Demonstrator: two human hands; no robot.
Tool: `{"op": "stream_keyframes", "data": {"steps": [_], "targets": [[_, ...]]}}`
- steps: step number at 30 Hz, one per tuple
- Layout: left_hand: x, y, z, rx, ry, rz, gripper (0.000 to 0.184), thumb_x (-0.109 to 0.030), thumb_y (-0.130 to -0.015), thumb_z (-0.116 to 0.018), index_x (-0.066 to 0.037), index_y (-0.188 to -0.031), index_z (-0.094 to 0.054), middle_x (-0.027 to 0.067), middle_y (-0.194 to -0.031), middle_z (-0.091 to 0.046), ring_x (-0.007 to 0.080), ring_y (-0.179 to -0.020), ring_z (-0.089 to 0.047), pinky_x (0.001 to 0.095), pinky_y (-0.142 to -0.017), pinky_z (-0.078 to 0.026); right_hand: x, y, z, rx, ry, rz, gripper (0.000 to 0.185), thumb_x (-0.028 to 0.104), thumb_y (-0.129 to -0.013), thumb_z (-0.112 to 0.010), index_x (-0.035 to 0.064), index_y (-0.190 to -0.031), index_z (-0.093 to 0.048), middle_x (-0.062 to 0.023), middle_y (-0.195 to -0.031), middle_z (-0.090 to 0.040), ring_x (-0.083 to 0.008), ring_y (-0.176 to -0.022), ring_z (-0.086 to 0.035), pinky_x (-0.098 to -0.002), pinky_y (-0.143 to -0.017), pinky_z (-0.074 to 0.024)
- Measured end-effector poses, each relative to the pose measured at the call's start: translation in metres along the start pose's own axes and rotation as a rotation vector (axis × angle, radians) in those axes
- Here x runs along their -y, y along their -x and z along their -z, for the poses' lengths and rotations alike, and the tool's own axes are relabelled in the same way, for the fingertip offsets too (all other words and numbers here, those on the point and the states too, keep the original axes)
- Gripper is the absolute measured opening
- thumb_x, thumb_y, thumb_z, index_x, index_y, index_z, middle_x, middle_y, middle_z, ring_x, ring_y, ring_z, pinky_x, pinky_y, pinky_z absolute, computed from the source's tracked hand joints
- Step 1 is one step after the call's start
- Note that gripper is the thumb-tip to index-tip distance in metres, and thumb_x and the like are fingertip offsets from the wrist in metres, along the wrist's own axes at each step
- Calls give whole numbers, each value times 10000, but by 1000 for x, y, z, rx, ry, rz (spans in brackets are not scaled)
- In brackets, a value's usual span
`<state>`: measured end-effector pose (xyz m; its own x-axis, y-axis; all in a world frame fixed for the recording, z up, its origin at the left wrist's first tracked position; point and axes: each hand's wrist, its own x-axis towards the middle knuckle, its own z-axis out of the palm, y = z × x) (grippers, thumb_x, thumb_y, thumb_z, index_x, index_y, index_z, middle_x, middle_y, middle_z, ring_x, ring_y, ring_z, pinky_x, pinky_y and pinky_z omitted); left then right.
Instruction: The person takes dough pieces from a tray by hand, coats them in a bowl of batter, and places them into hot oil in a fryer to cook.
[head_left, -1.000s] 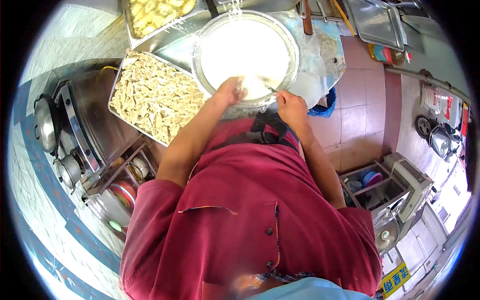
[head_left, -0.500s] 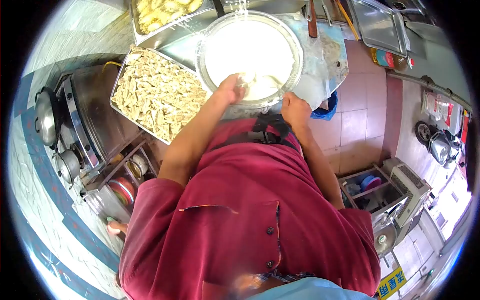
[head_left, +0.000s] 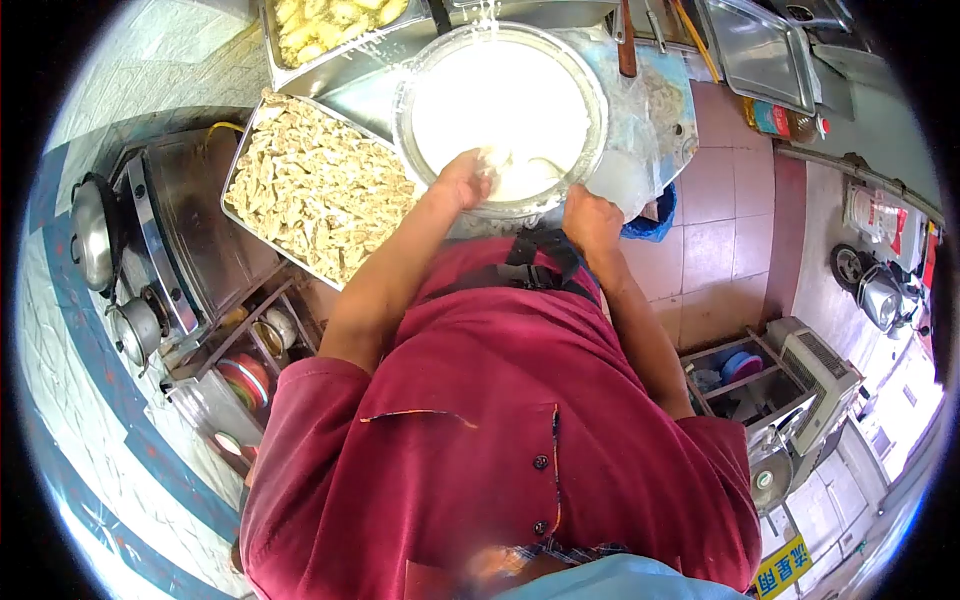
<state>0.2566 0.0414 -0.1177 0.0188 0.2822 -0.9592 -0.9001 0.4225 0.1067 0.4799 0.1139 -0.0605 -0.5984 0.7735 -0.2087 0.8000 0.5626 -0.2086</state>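
A wide metal basin holds a bright white mixture, overexposed in its middle. My left hand reaches over the basin's front rim, fingers curled round something pale that glare hides. Just right of it, a spoon lies tilted in the mixture. My right hand is closed at the basin's front right rim, on the spoon's handle end. To the left, a rectangular metal tray is heaped with pale, strip-like food pieces.
Behind stands a metal pan of yellow pieces in liquid. Clear plastic and a brown-handled tool lie right of the basin. A blue-lined bin is below the table's right edge. A stove and pots stand left.
Both hands stay almost in place at the basin, with only slight shifts. At the far left, part of a person seen low by the shelf has gone from that spot.
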Motion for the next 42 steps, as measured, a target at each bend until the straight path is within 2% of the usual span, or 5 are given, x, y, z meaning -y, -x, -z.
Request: {"op": "stream_keyframes", "data": {"steps": [16,26,30,36,42], "targets": [[0,11,1,201,-58,-36,201,-315,-942,-582,-118,-955,-615,3,-783,-590,107,-526,-469,209,-443,-402,-1,-8,-3,9,-428,-242,226,254,-875,-570,68,-883,-698,-223,-809,-661,-412,-747,-638,-485,-671,-486],[-3,18,-5,340,-44,-33,216,-237,-908,-646,-116,-1087,-645,4,-806,-633,102,-527,-501,185,-442,-442,-19,-36,-2,300,-1611,-689,200,132,-849,-610,-17,-931,-715,27,-601,-468,-56,-533,-376,-219,-489,-283],[0,14,-9,332,5,-47,208,-261,-917,-633,-119,-1068,-643,3,-814,-630,107,-527,-500,197,-446,-433,2,-24,-21,401,-1094,-359,199,124,-895,-556,17,-904,-724,29,-621,-489,-58,-500,-376,-243,-466,-284],[-23,22,-14,417,15,-109,263,-235,-977,-531,-136,-1212,-596,5,-1079,-639,97,-842,-578,208,-613,-460,-19,-47,-5,329,-1684,-613,262,173,-947,-542,-48,-1051,-636,56,-576,-403,-38,-456,-295,-197,-413,-211],[-146,-1,-66,347,-104,-349,225,-214,-990,-522,-119,-1178,-601,62,-817,-629,112,-576,-558,214,-455,-474,-31,-36,-20,301,-1323,-545,255,236,-919,-591,10,-959,-701,46,-592,-450,-48,-491,-333,-218,-444,-245]]}}
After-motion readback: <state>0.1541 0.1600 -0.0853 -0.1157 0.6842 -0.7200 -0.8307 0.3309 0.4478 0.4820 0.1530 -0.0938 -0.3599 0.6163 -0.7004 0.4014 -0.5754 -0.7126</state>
